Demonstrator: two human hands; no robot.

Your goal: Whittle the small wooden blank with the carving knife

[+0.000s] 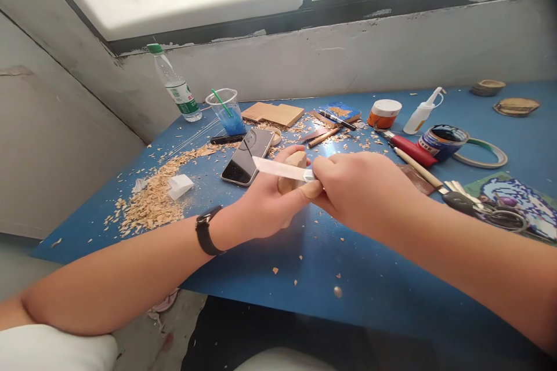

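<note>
Near the middle of the view my left hand [265,206] is wrapped round a small pale wooden piece [297,160], partly hidden by the fingers. My right hand [354,182] is closed round the handle of a knife, most of which the fingers cover. The knife blade [278,169] points left and lies across the near side of the wooden piece. The left thumb reaches the base of the blade, touching the right hand. Both hands are above the blue table [252,266].
A phone [248,156] and wood shavings [152,203] lie left of the hands. Behind stand a bottle [178,90], a cup [228,113] and wooden boards [273,113]. Rightward are a jar [383,114], a glue bottle [422,114], a tin [442,142], a red-handled tool [411,148] and keys [505,219].
</note>
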